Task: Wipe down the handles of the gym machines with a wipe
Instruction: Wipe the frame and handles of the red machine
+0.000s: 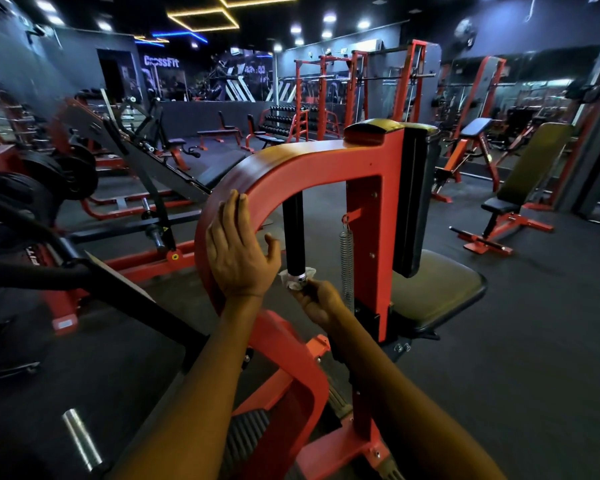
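Landmark here is the red curved arm [257, 174] of the machine in the middle. Far to its left sits a plate-loaded machine with black weight plates [66, 174] stacked on its pegs, and a chrome bar end [81, 439] pokes up low down on that same side.

The left hand [238, 249] lies flat against the outer curve of the arm, fingers straight and together, thumb spread out toward the inside of the curve.

Just inside the curve hangs a black upright handle [293, 233]. At its lower end, by a chrome ring, a white wipe [297, 279] is bunched around the grip. The right hand [317, 299] pinches that wipe from below, fingers curled up onto it.

Right of the handle a coil spring [346, 261] hangs from the red post, and beyond it are the machine's black seat [437, 289] and upright back pad [413, 199].

Further right of the arm stands an adjustable incline bench [523, 181] on a red frame. Behind the arm, far back, a dumbbell rack [284, 124] holds rows of dark dumbbells.
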{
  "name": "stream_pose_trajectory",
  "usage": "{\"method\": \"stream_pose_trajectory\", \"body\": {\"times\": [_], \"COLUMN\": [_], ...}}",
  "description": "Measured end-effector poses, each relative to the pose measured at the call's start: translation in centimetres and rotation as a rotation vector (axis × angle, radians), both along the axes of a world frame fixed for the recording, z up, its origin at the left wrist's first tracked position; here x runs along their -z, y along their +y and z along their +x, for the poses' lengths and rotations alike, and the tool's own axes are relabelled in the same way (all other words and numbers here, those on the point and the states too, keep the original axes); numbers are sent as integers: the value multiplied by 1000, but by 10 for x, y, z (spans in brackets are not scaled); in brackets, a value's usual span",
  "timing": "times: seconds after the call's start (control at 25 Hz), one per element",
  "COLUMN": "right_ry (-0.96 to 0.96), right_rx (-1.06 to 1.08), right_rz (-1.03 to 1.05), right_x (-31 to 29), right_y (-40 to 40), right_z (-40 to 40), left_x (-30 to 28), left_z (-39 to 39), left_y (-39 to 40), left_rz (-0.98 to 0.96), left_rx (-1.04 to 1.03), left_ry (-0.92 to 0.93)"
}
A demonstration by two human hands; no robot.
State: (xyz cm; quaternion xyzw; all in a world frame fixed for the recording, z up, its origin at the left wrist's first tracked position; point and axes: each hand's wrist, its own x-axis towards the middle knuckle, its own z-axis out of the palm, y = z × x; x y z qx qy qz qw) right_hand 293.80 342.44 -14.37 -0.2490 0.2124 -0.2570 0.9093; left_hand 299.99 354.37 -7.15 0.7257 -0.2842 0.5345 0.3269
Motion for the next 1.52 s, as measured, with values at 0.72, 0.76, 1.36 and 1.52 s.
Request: {"method": "stream_pose_trajectory", "body": {"times": [0.72, 0.76, 1.36, 1.52], "right_ry": [116, 131, -223, -337], "right_rx": [-502, -554, -594, -470], "right_rz": [-376, -441, -1229, -1605], "right_x": [1, 2, -38, -55], "right_y": [15, 19, 241, 268], "right_z": [-56, -59, -103, -75], "left_x": [-17, -12, 33, 37], "left_z": [-68, -79, -257, -255], "left_y": [74, 84, 276, 272], "left_rz": [442, 462, 339, 319], "left_rx": [-35, -87, -1000, -1017], "left_ry": [554, 575, 960, 934]}}
